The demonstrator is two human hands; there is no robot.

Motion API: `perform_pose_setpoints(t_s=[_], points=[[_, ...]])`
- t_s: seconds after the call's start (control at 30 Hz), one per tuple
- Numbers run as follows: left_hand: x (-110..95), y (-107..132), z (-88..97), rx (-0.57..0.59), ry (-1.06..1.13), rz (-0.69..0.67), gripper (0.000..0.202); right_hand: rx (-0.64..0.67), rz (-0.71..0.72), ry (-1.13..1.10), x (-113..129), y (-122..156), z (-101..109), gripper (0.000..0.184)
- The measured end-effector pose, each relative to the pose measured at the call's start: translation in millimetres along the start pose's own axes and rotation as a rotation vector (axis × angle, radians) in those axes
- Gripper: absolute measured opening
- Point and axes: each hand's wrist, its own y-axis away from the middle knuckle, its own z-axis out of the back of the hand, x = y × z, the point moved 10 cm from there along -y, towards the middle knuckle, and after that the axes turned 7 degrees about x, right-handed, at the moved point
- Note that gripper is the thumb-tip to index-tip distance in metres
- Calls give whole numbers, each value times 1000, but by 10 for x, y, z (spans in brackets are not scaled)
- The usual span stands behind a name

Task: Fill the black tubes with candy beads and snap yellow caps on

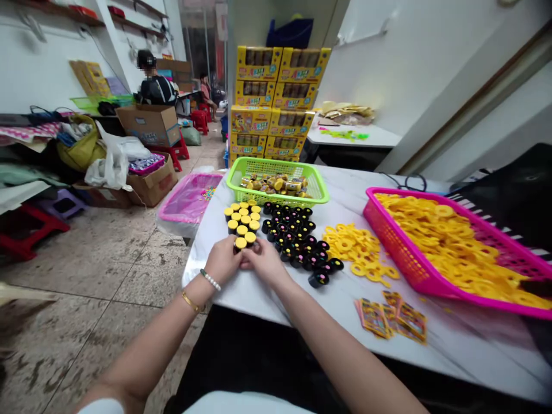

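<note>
Yellow-topped cup (240, 243) — axis upright, yellow up; left hand (225, 257), right hand (264, 260) alongside, fingers bent — pinch unclear.

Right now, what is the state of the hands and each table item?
Left hand: at the front yellow-topped pieces
Right hand: beside the left
Yellow-topped pieces: upright, grouped
Black pieces: clustered
Green basket: uncovered, partly filled
Magenta basket: uncovered, heaped
Loose yellow rings: piled
Printed cards: overlapping

Smooth plastic caps (250, 237) and glossy plastic cups (319, 279) catch light on a polished, marble-look table (336, 299), alongside perforated plastic baskets (401, 261), a matt cardboard box (149, 125) and rough-looking floor tiles (133, 276).
</note>
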Motion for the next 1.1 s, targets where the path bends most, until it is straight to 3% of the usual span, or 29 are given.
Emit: perform_pose_setpoints(t_s=[0.07,0.13,0.2,0.27,0.33,0.43,0.5,0.57,0.7,0.87,1.0,1.1], points=[[66,-111,34,0,-6,27,12,0,-48,-14,-23,-80,-44,33],[116,-141,61,-13,2,55,22,-32,-99,-30,-45,45,18,41],[173,-76,106,-50,29,90,37,-48,-84,5,28,336,165,47],[211,63,139,-85,59,105,44,-55,16,139,232,704,426,37],[160,230,113,-86,82,60,39,-165,134,367,495,1075,897,22],[-160,452,-111,11,104,-93,20,-505,151,804,786,1465,1846,22],[-488,548,-326,92,138,-202,16,-547,16,1071,755,1441,2293,24],[-803,573,-531,145,157,-263,18,-514,-155,1266,613,1311,2552,33],[-1283,469,-823,172,54,-305,42,-470,-358,1481,440,1116,2582,52],[-1568,312,-1099,250,-159,-277,55,-512,-414,1449,460,1087,2613,36],[-1569,320,-1141,270,-187,-274,34,-669,-246,1130,579,1322,2789,25],[-1419,462,-965,235,-98,-329,21,-669,-51,631,579,1576,2665,40]])
